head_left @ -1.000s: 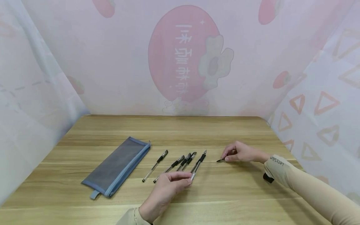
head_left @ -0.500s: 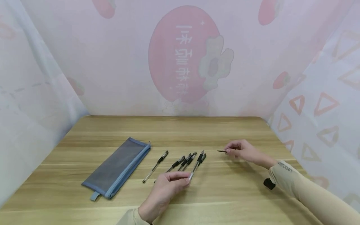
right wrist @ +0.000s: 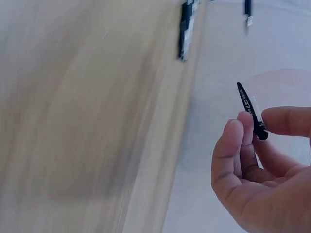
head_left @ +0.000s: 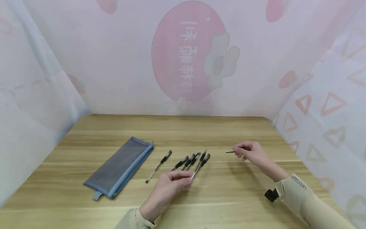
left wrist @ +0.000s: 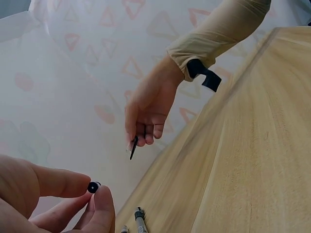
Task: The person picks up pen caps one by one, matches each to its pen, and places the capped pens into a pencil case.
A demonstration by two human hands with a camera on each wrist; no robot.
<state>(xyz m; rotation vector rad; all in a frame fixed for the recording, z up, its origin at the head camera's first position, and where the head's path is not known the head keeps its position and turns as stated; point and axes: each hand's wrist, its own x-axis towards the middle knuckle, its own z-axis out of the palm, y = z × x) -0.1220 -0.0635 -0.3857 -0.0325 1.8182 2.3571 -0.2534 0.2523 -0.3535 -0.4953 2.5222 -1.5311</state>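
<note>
In the head view my left hand (head_left: 168, 189) pinches the rear end of an uncapped gel pen (head_left: 202, 157), its bare tip pointing away from me. The left wrist view catches this pen end-on, its dark end plug (left wrist: 93, 187) between thumb and fingers. To the right, above the table, my right hand (head_left: 253, 156) pinches a pen cap (right wrist: 247, 103) with a black clip and clear body. A wide gap separates cap and pen. Several capped gel pens (head_left: 180, 163) lie beside and under the held pen, partly hidden by my left hand.
A blue-grey mesh zip pouch (head_left: 117, 167) lies on the left of the wooden table (head_left: 228, 203). One capped pen (head_left: 158, 166) rests apart, between the pouch and the other pens. Printed curtains (head_left: 123, 63) enclose the back and sides.
My right hand has risen and shifted right, carrying the cap off the tabletop. My left hand has drifted slightly left with the uncapped pen.
</note>
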